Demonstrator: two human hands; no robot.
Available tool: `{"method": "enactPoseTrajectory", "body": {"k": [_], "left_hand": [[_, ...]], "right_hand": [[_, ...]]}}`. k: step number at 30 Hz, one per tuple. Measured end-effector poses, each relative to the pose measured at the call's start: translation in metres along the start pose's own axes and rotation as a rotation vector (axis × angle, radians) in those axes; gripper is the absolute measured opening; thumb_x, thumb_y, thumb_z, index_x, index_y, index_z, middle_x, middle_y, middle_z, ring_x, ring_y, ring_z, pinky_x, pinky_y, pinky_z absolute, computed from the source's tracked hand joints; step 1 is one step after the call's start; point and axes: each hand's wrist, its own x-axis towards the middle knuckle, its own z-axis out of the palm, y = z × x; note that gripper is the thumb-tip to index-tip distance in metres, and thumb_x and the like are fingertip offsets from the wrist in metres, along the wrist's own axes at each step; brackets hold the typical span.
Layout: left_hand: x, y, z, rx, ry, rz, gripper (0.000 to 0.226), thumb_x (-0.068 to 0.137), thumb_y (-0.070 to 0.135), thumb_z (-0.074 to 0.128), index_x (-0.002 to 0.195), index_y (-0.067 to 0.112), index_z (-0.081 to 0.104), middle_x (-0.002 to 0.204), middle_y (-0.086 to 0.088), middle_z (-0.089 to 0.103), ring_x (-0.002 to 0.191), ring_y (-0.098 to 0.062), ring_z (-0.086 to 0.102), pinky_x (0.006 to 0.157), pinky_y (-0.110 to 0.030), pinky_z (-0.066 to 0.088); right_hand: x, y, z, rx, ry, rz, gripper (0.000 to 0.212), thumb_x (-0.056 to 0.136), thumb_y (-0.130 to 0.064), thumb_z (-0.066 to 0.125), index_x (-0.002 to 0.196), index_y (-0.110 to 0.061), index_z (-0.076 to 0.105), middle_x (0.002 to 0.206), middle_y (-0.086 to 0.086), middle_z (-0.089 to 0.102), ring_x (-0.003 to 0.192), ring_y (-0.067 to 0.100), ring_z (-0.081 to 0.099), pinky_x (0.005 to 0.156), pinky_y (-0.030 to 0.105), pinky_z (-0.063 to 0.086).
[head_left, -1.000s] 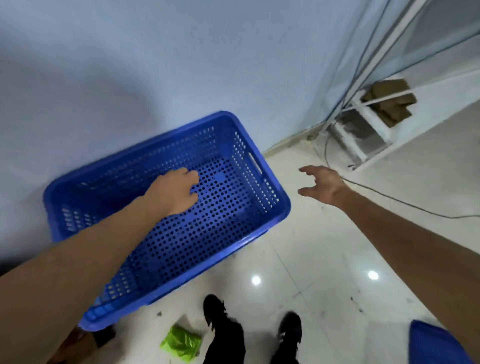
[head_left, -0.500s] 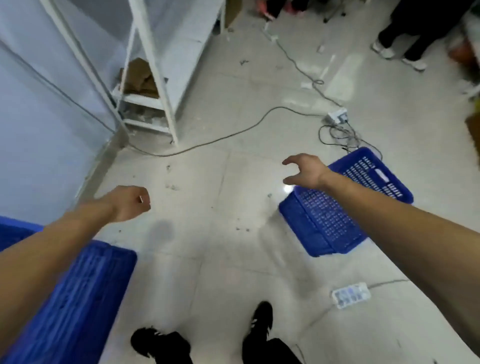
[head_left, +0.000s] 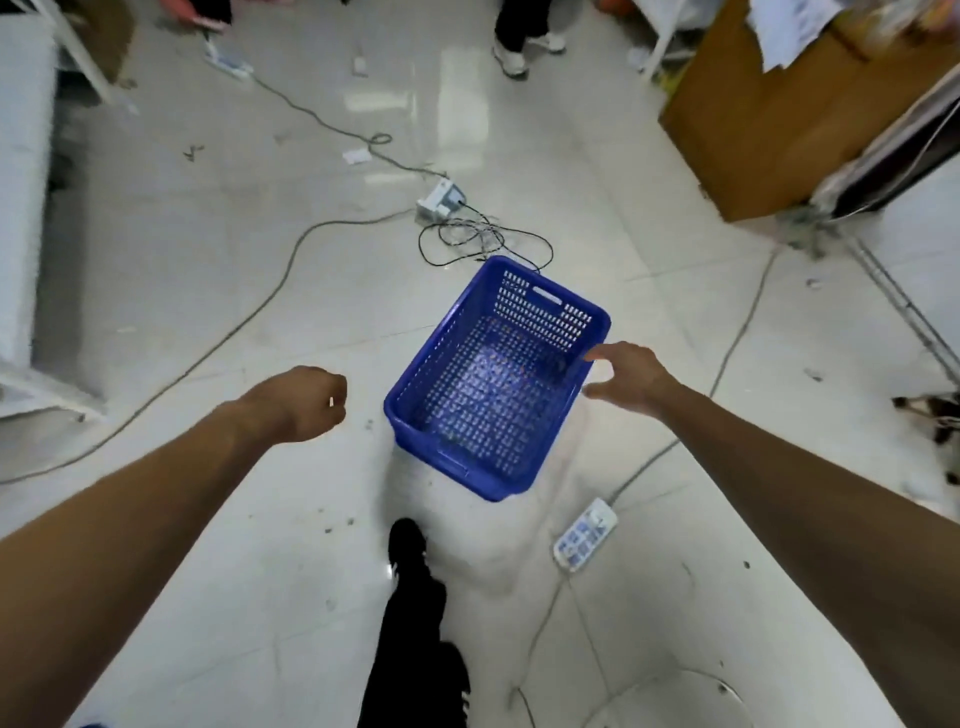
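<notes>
An empty blue perforated crate (head_left: 540, 306) stands on the pale tiled floor, straight ahead of me. My right hand (head_left: 626, 376) hovers over its right rim with fingers spread and thumb apart, holding nothing; I cannot tell whether it touches the rim. My left hand (head_left: 304, 402) hangs in the air left of the crate, a hand's width from its near left corner, with fingers curled into a fist. A tiny white speck shows at its fingers; what it is I cannot tell.
A white power strip (head_left: 584, 535) and its cable lie just right of the crate's near corner. Another strip (head_left: 439, 200) with tangled cords lies beyond it. A cardboard box (head_left: 769, 114) stands far right and a white shelf (head_left: 21, 208) far left. Another person's shoes (head_left: 511, 57) are at the top. My black-trousered leg (head_left: 415, 623) is below.
My view has swung right, away from the large crate by the wall. The smaller blue crate is now centred and closer. My right hand has come over its right rim; the left stays curled.
</notes>
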Motion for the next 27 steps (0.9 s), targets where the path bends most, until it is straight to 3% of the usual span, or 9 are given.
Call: {"method": "enactPoseTrajectory", "body": {"k": [5,12,18,23,27], "left_hand": [[0.09,0.027,0.006,0.002,-0.107,0.048,0.026,0.094,0.033,0.048,0.11,0.02,0.064,0.099,0.002,0.057,0.093,-0.019,0.052,0.081,-0.031,0.047],[0.148,0.0,0.041,-0.062,-0.266,-0.126,0.031,0.095,0.036,0.044,0.119,0.022,0.057,0.119,0.002,0.06,0.108,-0.018,0.057,0.075,-0.029,0.04],[0.188,-0.022,0.041,-0.142,-0.296,-0.255,0.03,0.093,0.043,0.047,0.116,0.027,0.058,0.099,0.01,0.05,0.099,-0.012,0.054,0.082,-0.026,0.046],[0.224,0.013,0.037,-0.459,-0.251,-0.499,0.013,0.091,0.031,0.048,0.088,0.027,0.06,0.09,0.009,0.064,0.08,-0.01,0.06,0.062,-0.022,0.042],[0.241,0.061,0.051,-0.731,-0.169,-0.783,0.011,0.092,0.024,0.052,0.088,0.023,0.063,0.087,-0.001,0.07,0.072,-0.017,0.063,0.06,-0.026,0.047]], "right_hand": [[0.081,0.014,-0.033,-0.002,-0.001,0.052,0.057,0.08,-0.027,0.076,0.134,-0.019,0.06,0.139,0.007,0.058,0.127,0.024,0.052,0.095,0.025,0.036],[0.19,-0.004,-0.072,0.005,-0.038,0.046,0.058,0.082,-0.021,0.074,0.136,-0.015,0.056,0.138,0.008,0.057,0.121,0.026,0.056,0.096,0.032,0.046],[0.278,0.013,-0.103,-0.032,-0.082,-0.01,0.059,0.077,-0.027,0.075,0.133,-0.018,0.059,0.15,0.006,0.046,0.131,0.026,0.049,0.103,0.035,0.043],[0.369,0.042,-0.123,-0.068,-0.142,-0.073,0.06,0.077,-0.027,0.076,0.134,-0.02,0.057,0.151,0.005,0.046,0.135,0.024,0.045,0.108,0.036,0.038],[0.454,0.075,-0.118,-0.068,-0.24,-0.139,0.061,0.078,-0.027,0.077,0.135,-0.021,0.056,0.151,0.004,0.048,0.136,0.022,0.045,0.108,0.036,0.038]]}}
